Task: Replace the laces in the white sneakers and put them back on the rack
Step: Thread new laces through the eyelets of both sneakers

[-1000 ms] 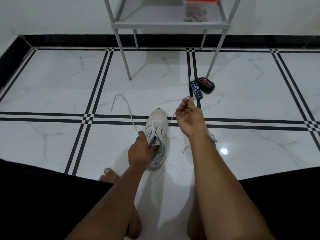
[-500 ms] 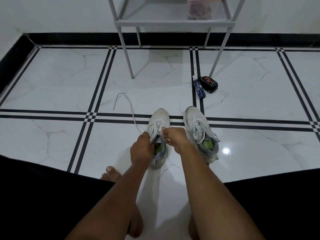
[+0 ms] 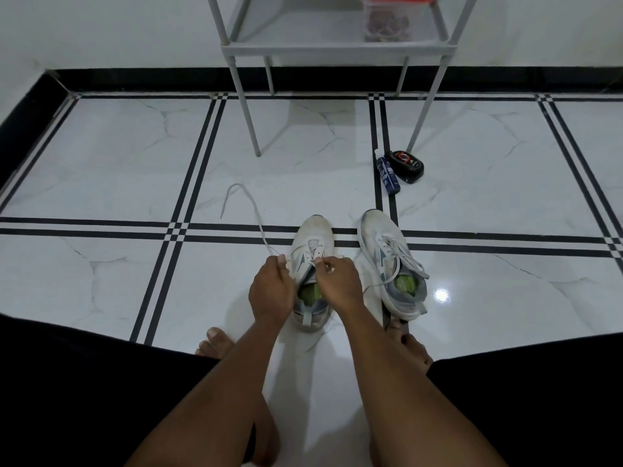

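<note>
white sneakers (image 3: 350, 264) side by side, lace (image 3: 251, 210) trailing – rack (image 3: 333, 48) beyond

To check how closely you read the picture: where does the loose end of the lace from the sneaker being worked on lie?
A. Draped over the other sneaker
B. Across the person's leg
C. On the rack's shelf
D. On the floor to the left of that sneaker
D: the lace runs from the left hand at the sneaker up and left, curling on the floor, clear of the other sneaker and the rack.
</note>
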A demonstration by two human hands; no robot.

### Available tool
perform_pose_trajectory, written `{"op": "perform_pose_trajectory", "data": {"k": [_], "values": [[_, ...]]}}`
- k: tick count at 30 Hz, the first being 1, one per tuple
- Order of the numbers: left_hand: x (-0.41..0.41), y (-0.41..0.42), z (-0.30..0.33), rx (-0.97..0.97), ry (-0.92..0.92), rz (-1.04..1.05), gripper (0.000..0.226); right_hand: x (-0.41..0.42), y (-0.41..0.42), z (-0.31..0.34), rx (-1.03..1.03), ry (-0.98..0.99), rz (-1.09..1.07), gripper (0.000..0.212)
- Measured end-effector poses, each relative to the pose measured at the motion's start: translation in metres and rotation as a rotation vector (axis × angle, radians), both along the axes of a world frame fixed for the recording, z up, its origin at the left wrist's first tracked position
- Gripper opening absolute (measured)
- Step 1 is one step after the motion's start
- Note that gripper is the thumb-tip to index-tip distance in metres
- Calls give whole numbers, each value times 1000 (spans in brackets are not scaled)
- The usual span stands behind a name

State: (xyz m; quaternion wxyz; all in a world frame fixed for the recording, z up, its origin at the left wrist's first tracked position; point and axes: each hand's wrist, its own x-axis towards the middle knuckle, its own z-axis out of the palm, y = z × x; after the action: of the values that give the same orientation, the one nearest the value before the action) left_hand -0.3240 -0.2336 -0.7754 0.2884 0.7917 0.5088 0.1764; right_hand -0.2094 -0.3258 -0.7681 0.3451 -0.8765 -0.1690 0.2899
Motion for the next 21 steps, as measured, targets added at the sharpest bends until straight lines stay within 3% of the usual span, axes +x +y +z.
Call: {"op": "perform_pose_trajectory", "data": {"k": [3, 7, 10, 14, 16, 18, 21], "values": [[23, 22, 9, -103, 67, -89, 35, 0, -2, -5, 7, -46, 40, 44], [36, 52, 1, -466, 273, -207, 67, 3, -2, -10, -60, -20, 15, 58], [25, 53, 8, -533, 433, -183, 85, 5, -4, -8, -99, -4, -2, 57], [23, 54, 49, -547, 779, -243, 57, 7, -2, -6, -146, 6, 1, 55], [39, 58, 85, -854, 618, -230, 48, 8, 3, 2, -209, 60, 27, 51], [59, 64, 119, -1185, 252, -208, 51, 16, 11, 15, -234, 152, 10, 46], [80, 67, 148, -1368, -345, -172, 33, 35, 22, 47, 30, 421, -96, 52]]}}
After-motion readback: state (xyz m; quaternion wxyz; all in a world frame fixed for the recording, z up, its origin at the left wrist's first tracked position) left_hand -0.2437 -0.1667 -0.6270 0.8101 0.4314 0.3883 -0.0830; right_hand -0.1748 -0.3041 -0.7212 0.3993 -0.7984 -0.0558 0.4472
